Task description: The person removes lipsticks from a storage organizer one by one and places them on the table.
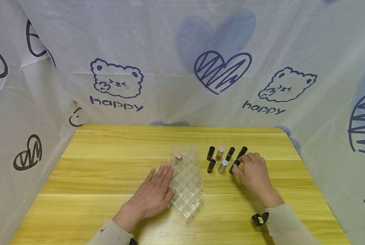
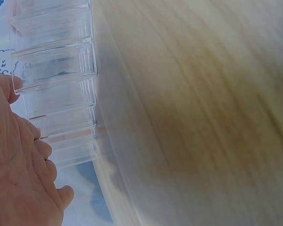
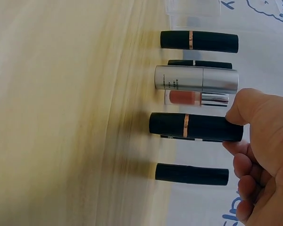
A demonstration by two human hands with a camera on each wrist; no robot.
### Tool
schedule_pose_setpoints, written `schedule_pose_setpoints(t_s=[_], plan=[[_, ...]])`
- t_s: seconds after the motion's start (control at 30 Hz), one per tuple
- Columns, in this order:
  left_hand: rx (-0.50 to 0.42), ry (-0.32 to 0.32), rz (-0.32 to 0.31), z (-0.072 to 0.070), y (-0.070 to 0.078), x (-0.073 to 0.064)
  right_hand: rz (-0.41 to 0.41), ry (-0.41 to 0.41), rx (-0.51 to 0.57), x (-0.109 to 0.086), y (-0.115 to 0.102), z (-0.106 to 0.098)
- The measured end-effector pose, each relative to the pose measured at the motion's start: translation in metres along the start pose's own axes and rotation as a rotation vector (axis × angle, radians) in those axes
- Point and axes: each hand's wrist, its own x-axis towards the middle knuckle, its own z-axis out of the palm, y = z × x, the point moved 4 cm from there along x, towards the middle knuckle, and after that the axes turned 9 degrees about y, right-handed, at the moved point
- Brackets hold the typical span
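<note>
With thumb and forefinger, my right hand (image 1: 257, 177) pinches the top of an upright black lipstick (image 3: 172, 124) with a copper band. Whether its base touches the table cannot be told. My left hand (image 1: 153, 195) lies with extended fingers against the left side of a clear lipstick organizer (image 1: 187, 197) with several diamond-shaped compartments. One pinkish-capped lipstick (image 1: 178, 157) stands in a far-left compartment. Beside the held lipstick is a silver tube (image 1: 222, 167); behind stands a lip gloss (image 1: 220, 153) with a silver cap.
Several other black lipsticks (image 1: 211, 153) stand upright in two rows, right of the organizer. A yellow wood-grain table (image 1: 109, 163) carries everything. White cloth (image 1: 170, 41) with blue drawings hangs behind the table and along its sides.
</note>
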Motion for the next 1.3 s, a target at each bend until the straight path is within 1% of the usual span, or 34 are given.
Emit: schedule_pose_setpoints(t_s=[0.27,0.33,0.4,0.47,0.53,0.6,0.67,0.77,0.87,0.93,1.03,1.1,1.3], plan=[[0.001,0.001,-0.006,0.001,-0.001,0.000,0.009,-0.002,0.004,0.002,0.001,-0.002],[0.002,0.000,-0.006,0.001,-0.001,0.000,0.009,0.022,0.006,0.004,-0.001,-0.005],[0.003,0.000,-0.006,0.002,-0.001,0.000,0.002,0.064,0.014,0.008,-0.007,-0.010],[0.004,0.002,-0.006,0.002,-0.001,0.000,-0.012,0.112,0.031,0.015,-0.018,-0.016],[0.004,0.010,-0.004,0.001,-0.001,-0.001,-0.049,0.151,0.053,0.024,-0.036,-0.020],[0.003,0.019,-0.001,0.001,-0.001,-0.001,-0.106,0.169,0.077,0.032,-0.059,-0.021],[0.005,0.021,0.001,0.001,-0.001,-0.001,-0.173,0.167,0.086,0.038,-0.084,-0.017],[0.019,0.018,0.005,0.001,-0.001,0.000,-0.242,0.120,0.082,0.045,-0.117,-0.003],[0.038,0.011,0.008,0.000,-0.001,0.002,-0.264,0.056,0.073,0.050,-0.140,0.015],[0.048,0.011,0.011,0.000,-0.001,0.002,-0.273,0.021,0.065,0.052,-0.151,0.026],[0.060,0.005,0.010,-0.001,-0.001,0.002,-0.292,-0.020,0.056,0.055,-0.163,0.040],[0.065,0.006,0.011,-0.002,-0.001,0.002,-0.304,-0.030,0.040,0.056,-0.167,0.047],[0.064,0.007,0.012,-0.003,-0.001,0.001,-0.303,-0.063,-0.005,0.057,-0.173,0.056]])
